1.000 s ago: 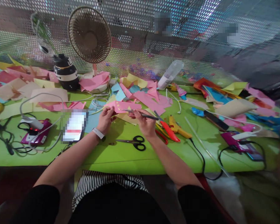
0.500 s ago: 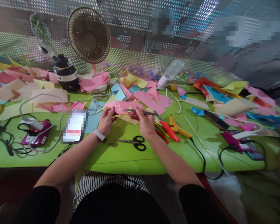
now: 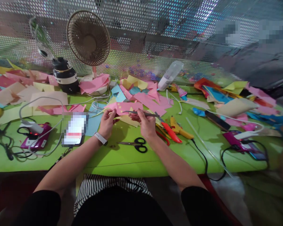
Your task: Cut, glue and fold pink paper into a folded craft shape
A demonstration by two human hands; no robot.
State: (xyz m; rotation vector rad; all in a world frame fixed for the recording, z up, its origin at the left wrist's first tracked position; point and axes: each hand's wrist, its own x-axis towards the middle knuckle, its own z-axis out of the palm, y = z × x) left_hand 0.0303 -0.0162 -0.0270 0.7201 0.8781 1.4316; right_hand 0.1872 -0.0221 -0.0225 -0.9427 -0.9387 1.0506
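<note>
My left hand point(image 3: 108, 122) pinches the near edge of a pink paper piece point(image 3: 126, 107) dotted with small yellow spots, held just above the green table point(image 3: 122, 157). My right hand point(image 3: 145, 122) grips slim metal tweezers point(image 3: 141, 113), their tips pointing left over the pink paper. A white band sits on my left wrist. Black-handled scissors point(image 3: 135, 145) lie on the table just in front of both hands.
Coloured paper scraps cover the table's far half. A phone point(image 3: 74, 129) lies left of my left hand, a small fan point(image 3: 88, 39) and a black bottle point(image 3: 66, 75) behind. Red and yellow glue guns point(image 3: 173, 130), cables and purple devices point(image 3: 240, 141) lie to the right.
The tweezers have swung a little left and flatter across the pink paper. Both hands stay in nearly the same place.
</note>
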